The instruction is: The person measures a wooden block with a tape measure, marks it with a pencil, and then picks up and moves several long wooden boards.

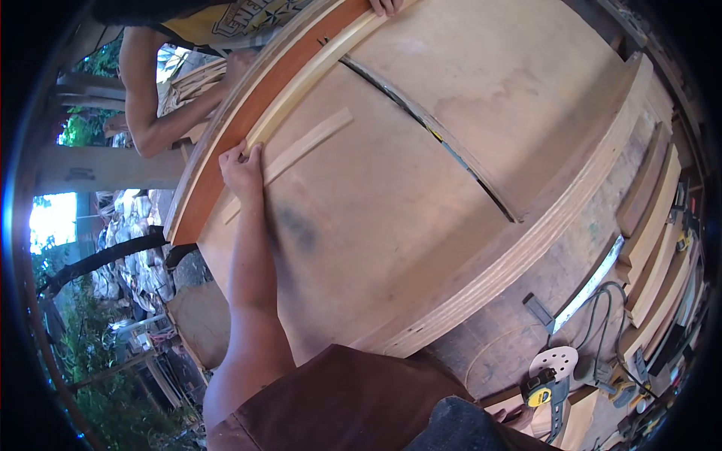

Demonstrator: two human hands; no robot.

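Observation:
My left hand (242,169) is closed on a pale wooden strip (312,71), thumb and fingers at its near end. This strip runs along the inner side of a curved reddish-brown band (274,86) on the edge of a large plywood panel (361,225). A shorter loose strip (308,146) lies on the panel, passing behind my left wrist. Low in the view, my right hand (513,415) shows only partly beside my brown apron, close to some wood pieces (579,421) and a yellow tape measure (539,395); its grip is hidden.
Another person's arm (177,124) is across the panel, and a person's fingers (386,7) rest on the strip's far end. A dark slot (421,120) crosses the panel. A metal square (587,289), a perforated sanding disc (554,362) and curved boards (654,248) lie right.

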